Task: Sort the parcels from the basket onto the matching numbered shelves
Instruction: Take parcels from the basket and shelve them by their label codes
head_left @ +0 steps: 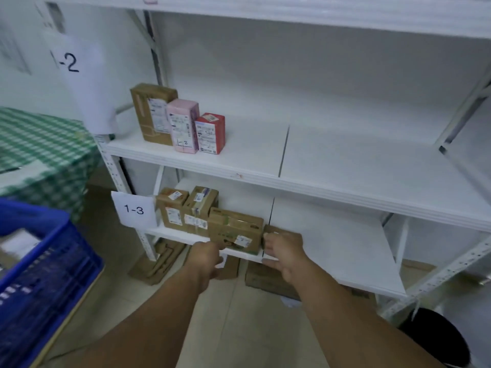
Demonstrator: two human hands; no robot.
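Fingers (215, 247) of your left hand (206, 257) are curled against the front lower-left corner of the large brown parcel (235, 229); whether they pinch it or only touch it, you cannot tell from this view. Your right hand (287, 251) lies over a small brown parcel (271, 230) just beside the large one on its right, its fingers (270, 241) spread and fairly straight on the box, pressing rather than clasping. Both parcels stand on the lower shelf (332, 248), at its front edge, by the paper label reading 1-3 (135, 209). To their left on the same shelf stand two more brown boxes (172, 208), touching each other and the large parcel. On the shelf above (345, 160), near a label ending in -2 (69, 63), a tall brown box (151, 112), a pink box (183, 126) and a red box (211, 134) stand upright in a row. Your blue basket (39, 261) sits at far left with parcels inside, in front of a worktop under a green checked cloth (39, 144). Flattened cardboard (156, 264) lies on the floor under the shelf.
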